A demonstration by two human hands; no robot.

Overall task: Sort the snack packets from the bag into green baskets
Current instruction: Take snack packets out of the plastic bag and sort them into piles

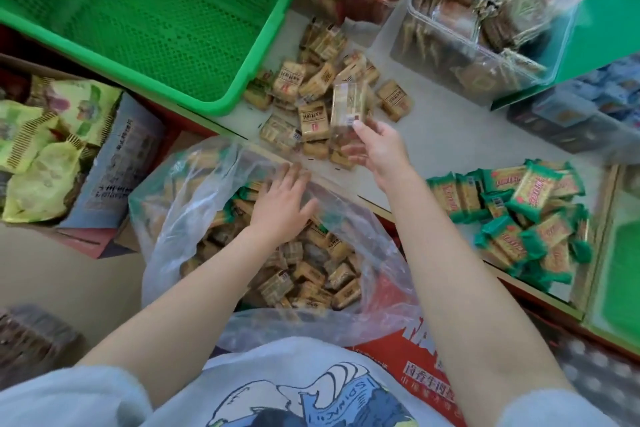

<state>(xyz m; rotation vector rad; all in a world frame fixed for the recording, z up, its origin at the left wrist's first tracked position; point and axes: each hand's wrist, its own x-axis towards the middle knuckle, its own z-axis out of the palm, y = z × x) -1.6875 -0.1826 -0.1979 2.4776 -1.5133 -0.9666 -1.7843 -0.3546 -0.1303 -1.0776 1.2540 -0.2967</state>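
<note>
the green basket point(145, 10) sits tilted on the table point(467, 135), its mesh floor bare. just below it the clear bag point(194, 184) gapes, full of brown snack packets point(311, 281). more brown packets lie in a pile point(311, 94) beside the basket's corner. your left hand point(282, 208) reaches into the bag, fingers straight and spread. your right hand point(377, 146) pinches one packet point(348, 104) over that pile.
</note>
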